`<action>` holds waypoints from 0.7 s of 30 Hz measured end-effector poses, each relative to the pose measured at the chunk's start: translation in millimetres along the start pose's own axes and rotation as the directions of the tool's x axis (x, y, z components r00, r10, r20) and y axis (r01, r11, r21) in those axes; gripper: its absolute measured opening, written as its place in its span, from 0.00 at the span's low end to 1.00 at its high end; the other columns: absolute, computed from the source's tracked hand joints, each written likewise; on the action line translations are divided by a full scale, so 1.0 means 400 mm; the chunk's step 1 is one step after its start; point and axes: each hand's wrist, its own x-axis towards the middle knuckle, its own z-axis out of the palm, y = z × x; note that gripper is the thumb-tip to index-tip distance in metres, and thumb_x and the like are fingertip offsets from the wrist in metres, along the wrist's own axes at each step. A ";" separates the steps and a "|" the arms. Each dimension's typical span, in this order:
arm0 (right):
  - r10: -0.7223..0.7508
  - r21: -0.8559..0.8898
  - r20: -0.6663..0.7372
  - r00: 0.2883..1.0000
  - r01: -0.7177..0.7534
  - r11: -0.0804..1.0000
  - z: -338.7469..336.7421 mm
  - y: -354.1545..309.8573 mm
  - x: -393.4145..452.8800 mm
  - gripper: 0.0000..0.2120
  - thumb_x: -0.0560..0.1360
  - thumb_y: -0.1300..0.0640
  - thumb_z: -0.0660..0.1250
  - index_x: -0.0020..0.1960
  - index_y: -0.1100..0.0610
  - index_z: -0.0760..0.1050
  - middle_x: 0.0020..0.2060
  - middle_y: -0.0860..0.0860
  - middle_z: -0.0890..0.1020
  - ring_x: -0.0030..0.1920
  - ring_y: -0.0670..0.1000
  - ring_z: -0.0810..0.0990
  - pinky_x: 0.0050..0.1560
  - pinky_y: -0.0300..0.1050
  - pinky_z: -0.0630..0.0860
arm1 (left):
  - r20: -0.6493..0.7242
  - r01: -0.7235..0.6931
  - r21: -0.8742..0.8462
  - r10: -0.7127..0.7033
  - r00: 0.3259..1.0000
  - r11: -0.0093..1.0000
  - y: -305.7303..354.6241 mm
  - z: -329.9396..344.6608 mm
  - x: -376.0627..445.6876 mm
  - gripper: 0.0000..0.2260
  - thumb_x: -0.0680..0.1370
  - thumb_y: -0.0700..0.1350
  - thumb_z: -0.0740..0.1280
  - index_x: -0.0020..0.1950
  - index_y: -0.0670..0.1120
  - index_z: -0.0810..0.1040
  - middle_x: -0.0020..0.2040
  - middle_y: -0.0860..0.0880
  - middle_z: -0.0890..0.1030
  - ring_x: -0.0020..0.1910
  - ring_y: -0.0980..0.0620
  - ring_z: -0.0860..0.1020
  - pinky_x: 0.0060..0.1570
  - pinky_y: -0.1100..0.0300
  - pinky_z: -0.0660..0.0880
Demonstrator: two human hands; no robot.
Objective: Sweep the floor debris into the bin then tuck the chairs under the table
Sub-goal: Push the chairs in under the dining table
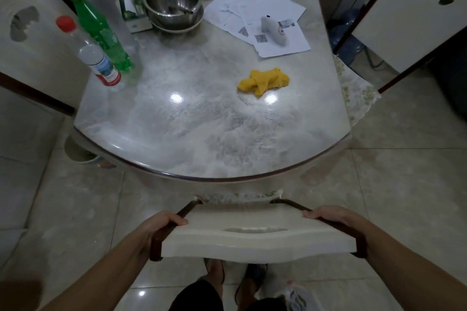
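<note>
A cream chair with dark wood side rails (pixel 257 237) stands right in front of me, its backrest top seen from above. Its seat reaches under the rounded near edge of the marble table (pixel 209 177). My left hand (pixel 161 225) grips the left corner of the backrest. My right hand (pixel 328 217) grips the right corner. Two more cream chairs stand by the table, one at the left (pixel 27 40) and one at the right (pixel 409 15). No broom, bin or debris is in view.
On the table lie a yellow cloth (pixel 264 81), papers (pixel 260 17), stacked steel bowls (pixel 174 5), a green bottle (pixel 101 30) and clear bottles (pixel 98 58). Glossy floor tiles (pixel 404 197) surround the table. My feet show below the chair.
</note>
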 end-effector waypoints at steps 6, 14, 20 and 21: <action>-0.020 0.015 0.033 0.999 0.019 1.000 0.029 -0.012 0.036 0.16 0.76 0.50 0.68 0.52 0.65 0.77 0.44 0.60 0.82 0.42 0.58 0.81 0.43 0.48 0.77 | -0.039 -0.037 0.051 0.039 0.998 0.998 0.050 -0.049 0.007 0.23 0.63 0.36 0.72 0.57 0.34 0.78 0.40 0.37 0.82 0.32 0.40 0.81 0.31 0.53 0.79; -0.023 0.010 0.021 1.000 0.023 1.000 -0.011 -0.065 0.037 0.15 0.76 0.52 0.68 0.51 0.65 0.76 0.44 0.61 0.81 0.42 0.58 0.80 0.46 0.50 0.77 | -0.010 -0.052 0.030 0.052 0.999 0.998 0.083 -0.016 -0.005 0.06 0.75 0.37 0.66 0.47 0.35 0.76 0.31 0.40 0.81 0.23 0.44 0.79 0.21 0.60 0.76; -0.043 -0.020 0.006 0.999 0.043 0.999 -0.066 -0.090 0.026 0.13 0.76 0.53 0.69 0.48 0.64 0.75 0.43 0.61 0.80 0.41 0.58 0.79 0.43 0.50 0.76 | 0.009 -0.042 0.017 0.042 0.999 0.999 0.094 0.023 0.013 0.16 0.67 0.37 0.70 0.53 0.34 0.76 0.37 0.38 0.81 0.28 0.42 0.81 0.25 0.56 0.78; -0.049 -0.022 0.008 0.999 0.049 0.999 -0.062 -0.089 0.027 0.13 0.77 0.53 0.68 0.46 0.64 0.75 0.42 0.61 0.80 0.41 0.58 0.79 0.44 0.51 0.76 | 0.001 -0.037 0.032 0.037 0.999 0.999 0.097 0.024 0.010 0.11 0.70 0.37 0.69 0.50 0.34 0.76 0.37 0.39 0.81 0.27 0.43 0.80 0.25 0.57 0.77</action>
